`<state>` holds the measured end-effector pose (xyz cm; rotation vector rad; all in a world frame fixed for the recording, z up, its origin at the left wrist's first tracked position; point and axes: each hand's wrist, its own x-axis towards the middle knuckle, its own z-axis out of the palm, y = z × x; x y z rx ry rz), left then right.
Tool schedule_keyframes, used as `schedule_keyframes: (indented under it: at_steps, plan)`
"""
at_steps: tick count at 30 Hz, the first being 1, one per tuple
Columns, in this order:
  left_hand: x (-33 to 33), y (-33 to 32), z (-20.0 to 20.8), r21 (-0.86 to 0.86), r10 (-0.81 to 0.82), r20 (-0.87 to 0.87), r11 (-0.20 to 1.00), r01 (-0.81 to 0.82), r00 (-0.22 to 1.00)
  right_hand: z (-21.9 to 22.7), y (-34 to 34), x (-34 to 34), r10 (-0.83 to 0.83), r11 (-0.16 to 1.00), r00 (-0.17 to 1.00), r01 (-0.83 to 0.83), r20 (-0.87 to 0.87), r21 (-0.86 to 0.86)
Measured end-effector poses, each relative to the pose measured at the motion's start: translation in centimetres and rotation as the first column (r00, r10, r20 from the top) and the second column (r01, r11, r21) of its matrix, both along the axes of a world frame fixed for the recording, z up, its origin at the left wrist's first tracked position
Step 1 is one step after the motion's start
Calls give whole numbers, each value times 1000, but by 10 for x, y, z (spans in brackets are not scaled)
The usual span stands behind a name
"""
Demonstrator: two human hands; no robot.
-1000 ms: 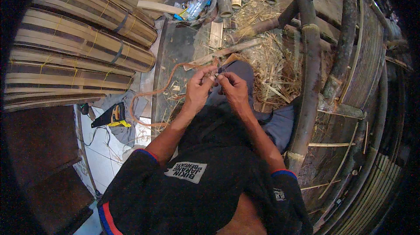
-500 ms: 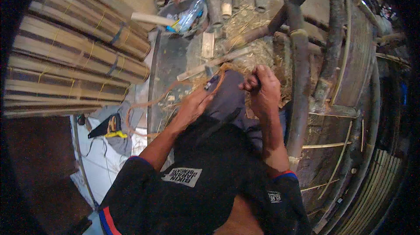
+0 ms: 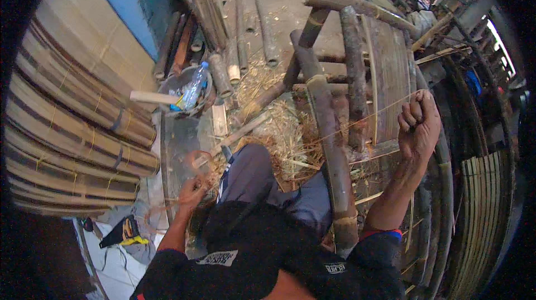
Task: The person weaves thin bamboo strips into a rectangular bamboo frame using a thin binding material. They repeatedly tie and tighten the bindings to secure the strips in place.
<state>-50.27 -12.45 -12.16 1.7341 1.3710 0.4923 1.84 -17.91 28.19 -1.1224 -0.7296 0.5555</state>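
Observation:
My right hand (image 3: pixel 420 124) is raised at the right with its fingers pinched around the end of a thin tan strip (image 3: pixel 365 117). The strip runs down and left, across a bamboo post. Low at the left, beside my bent knee, my left hand (image 3: pixel 192 191) has its fingers curled on a looped reddish-brown strip (image 3: pixel 196 159), somewhat blurred. More of that strip trails left of the hand. A small grey flat piece (image 3: pixel 226 152), perhaps a blade, sits against my knee; its kind is unclear.
A bamboo frame (image 3: pixel 321 110) stands close at my right. Rolled bamboo blinds (image 3: pixel 84 132) are stacked at the left. Ahead are a bucket (image 3: pixel 192 111) with a plastic bottle (image 3: pixel 195 85), bamboo poles (image 3: pixel 262 26) and scattered shavings (image 3: pixel 279 132).
My right hand has swung out to the right and now draws the thin strip taut. My left hand has moved down and left. The view has tilted up and turned right.

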Motion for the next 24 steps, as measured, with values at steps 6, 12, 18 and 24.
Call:
schedule_keyframes:
  at_steps: [6, 12, 18, 24]
  plan:
    - [-39, -1, -20, 68, 161, 32, 984, -163, 986, -22, 14, -14, 19, 985, 995, -36, -102, -171]
    - [-80, 21, 4, -156, 635, 610, 682, -714, 474, -64, 11, 2, 203, 971, 947, -228, -251, -77]
    - [-84, 54, 29, 339, 594, 404, 609, -717, 695, -43, 17, -14, 291, 953, 928, -303, -235, -19]
    - [14, 6, 61, 287, 62, -63, 957, -42, 996, -8, -11, -30, 315, 933, 946, -295, 73, -205]
